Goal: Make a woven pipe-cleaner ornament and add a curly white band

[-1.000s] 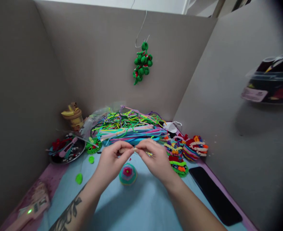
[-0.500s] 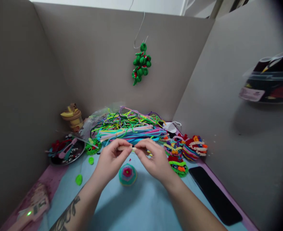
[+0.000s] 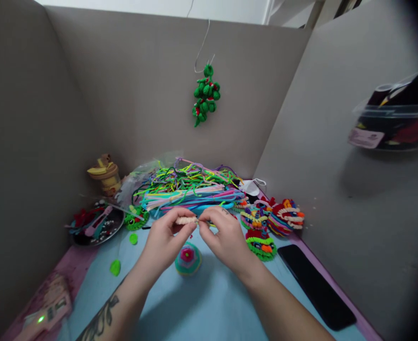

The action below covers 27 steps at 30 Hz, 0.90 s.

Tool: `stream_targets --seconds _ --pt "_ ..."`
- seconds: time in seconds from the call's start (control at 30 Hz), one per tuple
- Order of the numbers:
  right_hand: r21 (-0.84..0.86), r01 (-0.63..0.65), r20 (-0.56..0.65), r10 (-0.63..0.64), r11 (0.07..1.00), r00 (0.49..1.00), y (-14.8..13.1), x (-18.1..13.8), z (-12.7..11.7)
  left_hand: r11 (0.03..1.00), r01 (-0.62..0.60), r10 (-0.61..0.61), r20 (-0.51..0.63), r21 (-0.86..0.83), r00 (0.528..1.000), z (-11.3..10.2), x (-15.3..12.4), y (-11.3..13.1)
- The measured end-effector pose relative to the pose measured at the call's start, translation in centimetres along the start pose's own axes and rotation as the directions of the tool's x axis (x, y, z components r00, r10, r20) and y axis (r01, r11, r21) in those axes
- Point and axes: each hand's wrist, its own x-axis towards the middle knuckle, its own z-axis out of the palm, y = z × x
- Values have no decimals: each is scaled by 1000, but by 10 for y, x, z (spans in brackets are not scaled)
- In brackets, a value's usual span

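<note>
My left hand [image 3: 169, 235] is closed around a cream coiled pipe cleaner [image 3: 186, 220], which shows as a short ridged roll between thumb and fingers. At the coil's right end, the thumb and index finger of my right hand [image 3: 224, 235] pinch its tip. Both hands are raised above the table, close together. Below them sits a round teal piece [image 3: 188, 259] with a pink and red flower-like centre. Two small bright green pieces [image 3: 115, 267] lie on the blue cloth to the left.
Colourful pipe cleaners [image 3: 195, 189] are heaped at the back. Finished fuzzy pieces [image 3: 262, 246] stand at right near a black phone [image 3: 317, 286]. A metal dish [image 3: 98, 232] with tools and a pink glue gun [image 3: 49, 308] lie left. Grey panels [image 3: 152, 85] enclose the table; a green ornament [image 3: 206, 94] hangs there.
More of the cream coil shows in my left hand now. My right fingers have shifted slightly at its end. The whole view has moved a little.
</note>
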Motion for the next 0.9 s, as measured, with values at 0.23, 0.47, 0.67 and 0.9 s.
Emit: stream_targets --seconds 0.23,0.47,0.67,0.9 --pt "-16 12 21 -11 1000 1000 2 -1 0 999 43 -43 1 20 999 0 -1 1" --pt "-64 14 8 -13 998 1000 2 -2 0 995 60 -60 -5 84 998 1 -4 10" --pt "-79 8 -19 -10 997 1000 1 -2 1 996 60 -58 -31 63 998 2 -2 11" --pt "252 -173 29 171 952 985 -4 1 1 938 119 -145 -58 -325 988 -3 2 3"
